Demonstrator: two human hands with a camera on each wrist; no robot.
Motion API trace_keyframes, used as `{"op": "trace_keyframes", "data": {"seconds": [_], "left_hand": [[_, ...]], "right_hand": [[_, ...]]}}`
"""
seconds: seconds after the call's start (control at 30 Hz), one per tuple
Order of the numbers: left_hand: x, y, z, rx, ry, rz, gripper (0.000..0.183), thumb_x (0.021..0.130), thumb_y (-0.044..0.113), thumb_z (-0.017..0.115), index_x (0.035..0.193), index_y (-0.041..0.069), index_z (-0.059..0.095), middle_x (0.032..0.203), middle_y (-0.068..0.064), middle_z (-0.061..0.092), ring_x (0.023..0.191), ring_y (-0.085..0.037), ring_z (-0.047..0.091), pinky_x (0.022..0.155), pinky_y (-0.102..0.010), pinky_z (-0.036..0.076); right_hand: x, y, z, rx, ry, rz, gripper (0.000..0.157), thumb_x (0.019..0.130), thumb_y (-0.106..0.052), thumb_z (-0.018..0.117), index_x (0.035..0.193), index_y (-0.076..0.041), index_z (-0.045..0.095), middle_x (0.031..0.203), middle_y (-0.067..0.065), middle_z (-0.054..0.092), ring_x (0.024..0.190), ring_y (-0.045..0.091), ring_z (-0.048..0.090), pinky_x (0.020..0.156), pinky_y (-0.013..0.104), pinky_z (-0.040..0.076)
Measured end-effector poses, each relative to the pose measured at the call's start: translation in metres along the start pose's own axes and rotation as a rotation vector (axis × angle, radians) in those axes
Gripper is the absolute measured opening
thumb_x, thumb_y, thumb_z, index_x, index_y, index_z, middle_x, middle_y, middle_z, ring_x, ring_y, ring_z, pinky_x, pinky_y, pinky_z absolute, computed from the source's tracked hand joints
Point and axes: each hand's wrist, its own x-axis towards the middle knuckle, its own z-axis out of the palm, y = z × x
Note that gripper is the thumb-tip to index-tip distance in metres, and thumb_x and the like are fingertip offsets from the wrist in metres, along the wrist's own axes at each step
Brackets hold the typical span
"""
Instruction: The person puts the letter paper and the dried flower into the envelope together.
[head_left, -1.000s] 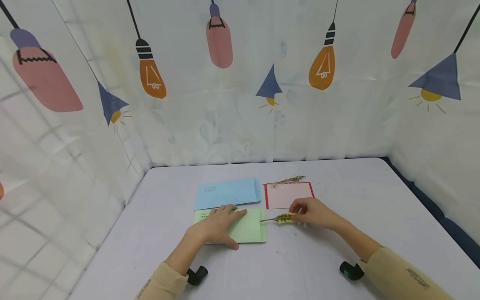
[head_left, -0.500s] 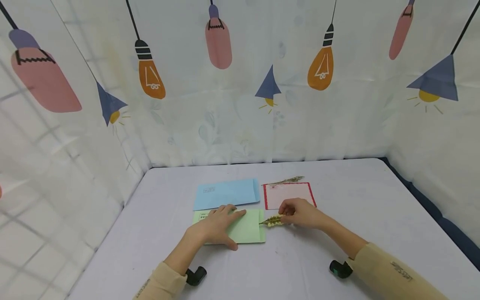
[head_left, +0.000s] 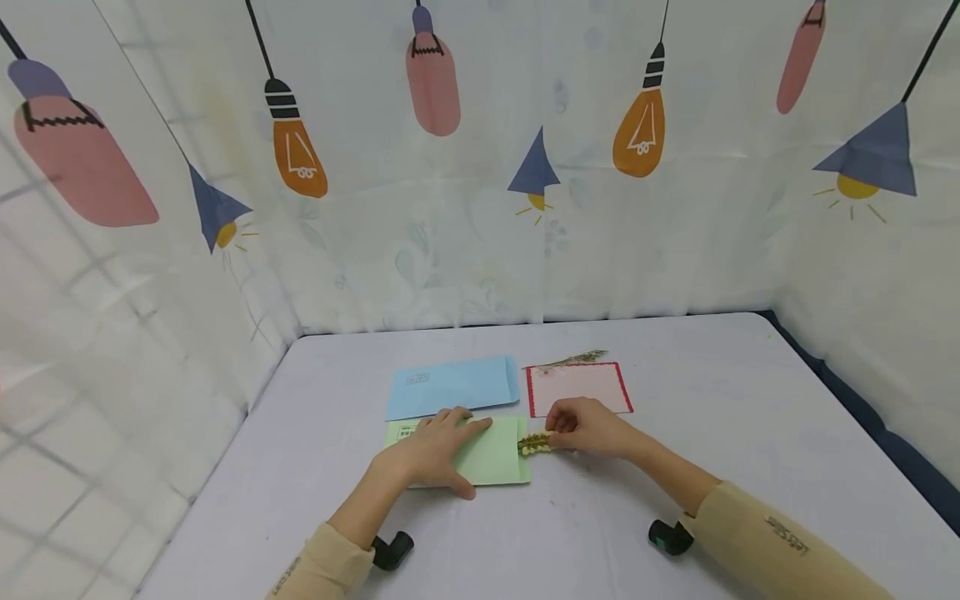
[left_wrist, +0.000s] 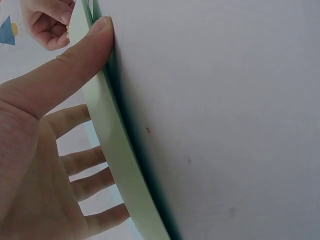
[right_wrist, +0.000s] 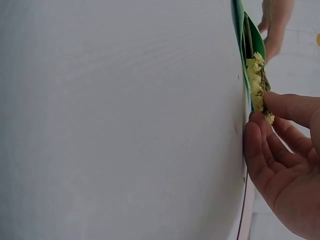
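- Pinching the yellow flower sprig (head_left: 534, 444) in the right hand (head_left: 588, 427), at the open right end of the green envelope (head_left: 497, 460).
- Pointing its stem (right_wrist: 248, 37) left from those fingers, lengthwise into the envelope.
- Resting the left hand (head_left: 442, 450), fingers wide, on the envelope.

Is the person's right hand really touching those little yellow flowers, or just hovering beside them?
Touching. The right wrist view shows it: the right hand pinches the yellow flowers, its thumb tip against them.
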Motion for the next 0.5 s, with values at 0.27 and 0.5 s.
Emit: {"op": "trace_keyframes", "data": {"seconds": [0.27,0.5], "left_hand": [[0.0026,0.0002,-0.0006,0.020,-0.013,-0.011,0.103,0.075,0.051,0.090,0.160,0.024,0.039,0.156,-0.013,0.037,0.143,-0.037,0.035,0.111,-0.063,0.031],[0.0016,0.0007,-0.0009,0.016,-0.011,-0.006,0.102,0.075,0.050,0.090,0.160,0.023,0.040,0.155,-0.012,0.038,0.141,-0.036,0.036,0.111,-0.061,0.032]], "right_hand": [[0.0032,-0.0042,0.0040,0.026,-0.018,-0.028,0.012,0.091,-0.008,0.077,0.098,-0.009,0.068,0.087,-0.003,0.065,0.081,0.016,0.061,0.068,0.028,0.055],[0.0075,-0.0085,0.0102,0.047,-0.043,-0.018,0.010,0.092,-0.007,0.076,0.099,-0.009,0.069,0.090,-0.002,0.064,0.081,0.016,0.061,0.069,0.027,0.055]]}}
